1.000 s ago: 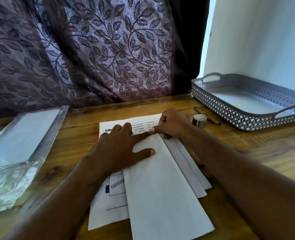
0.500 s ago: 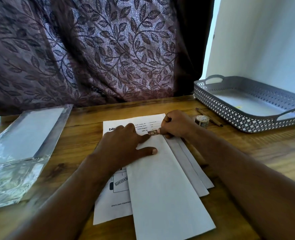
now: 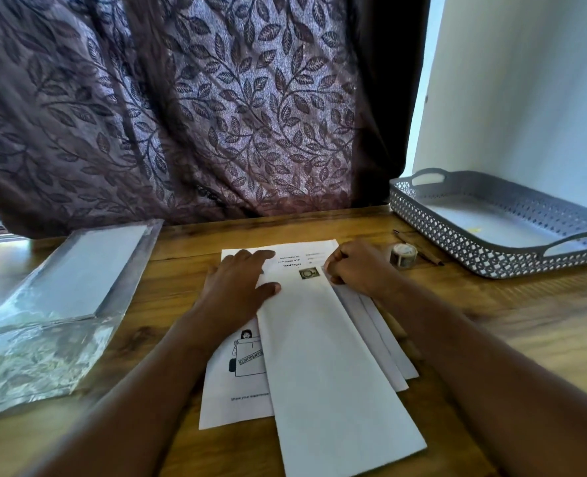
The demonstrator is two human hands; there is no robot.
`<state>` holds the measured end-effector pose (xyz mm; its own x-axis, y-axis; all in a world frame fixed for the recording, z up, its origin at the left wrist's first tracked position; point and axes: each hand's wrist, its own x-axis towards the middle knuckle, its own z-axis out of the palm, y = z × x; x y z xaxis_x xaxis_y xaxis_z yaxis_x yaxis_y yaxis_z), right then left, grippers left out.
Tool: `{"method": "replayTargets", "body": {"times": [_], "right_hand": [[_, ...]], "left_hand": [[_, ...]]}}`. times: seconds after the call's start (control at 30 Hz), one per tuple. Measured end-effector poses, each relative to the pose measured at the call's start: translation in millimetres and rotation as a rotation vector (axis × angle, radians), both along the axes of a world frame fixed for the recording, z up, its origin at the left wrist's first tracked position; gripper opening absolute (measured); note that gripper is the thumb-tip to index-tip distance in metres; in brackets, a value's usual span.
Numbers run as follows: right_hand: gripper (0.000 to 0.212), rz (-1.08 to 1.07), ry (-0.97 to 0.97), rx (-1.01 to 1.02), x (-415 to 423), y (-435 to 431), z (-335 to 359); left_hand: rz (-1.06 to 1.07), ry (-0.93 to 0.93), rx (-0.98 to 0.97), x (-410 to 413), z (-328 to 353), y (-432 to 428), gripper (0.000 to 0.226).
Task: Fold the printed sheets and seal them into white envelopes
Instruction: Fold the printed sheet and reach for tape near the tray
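Your left hand (image 3: 240, 287) lies flat with its fingers straight, pressing the left edge of the long white envelope (image 3: 326, 366) at its far end. A small square sticker (image 3: 309, 273) sits on that far end. Your right hand (image 3: 357, 266) is curled into a fist just right of the sticker. The printed sheet (image 3: 230, 390) lies under the envelope, showing to its left. More envelopes (image 3: 381, 339) fan out beneath its right side. A tape roll (image 3: 403, 255) stands on the counter (image 3: 526, 321), right of the envelope.
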<state>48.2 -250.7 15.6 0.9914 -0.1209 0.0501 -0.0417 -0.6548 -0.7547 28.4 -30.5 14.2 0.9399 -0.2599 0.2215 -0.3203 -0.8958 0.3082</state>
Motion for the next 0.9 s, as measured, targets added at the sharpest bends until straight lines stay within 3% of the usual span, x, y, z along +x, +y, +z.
{"method": "replayTargets", "body": {"times": [0.13, 0.23, 0.33, 0.43, 0.57, 0.73, 0.9], "right_hand": [[0.018, -0.001, -0.023, -0.031, -0.8, 1.9, 3.0], [0.027, -0.021, -0.086, 0.108, -6.6, 3.3, 3.8], [0.019, 0.084, -0.028, 0.31, -17.2, 6.8, 14.1], [0.012, 0.205, 0.094, 0.361, -25.6, 9.8, 20.6], [0.007, 0.219, 0.123, 0.527, -28.3, 8.6, 22.3], [0.015, 0.103, 0.005, 0.63, -26.4, -0.5, 25.8], [0.02, 0.022, -0.042, 0.645, -36.2, -1.4, 32.1]], "left_hand": [[0.08, 0.095, -0.45, 4.9, 5.6, -1.6, 0.042], [0.144, 0.123, -0.776, 13.2, 9.1, 5.4, 0.046], [0.183, 0.115, -0.975, 15.9, 15.8, 11.3, 0.045], [0.186, 0.152, -1.159, 10.9, 21.2, 14.2, 0.038], [0.177, 0.373, -1.399, -4.1, 24.3, 5.2, 0.029], [0.091, 0.661, -1.315, -27.9, 20.9, -16.1, 0.023], [0.022, 0.65, -1.276, -34.2, 20.9, -25.7, 0.021]]}}
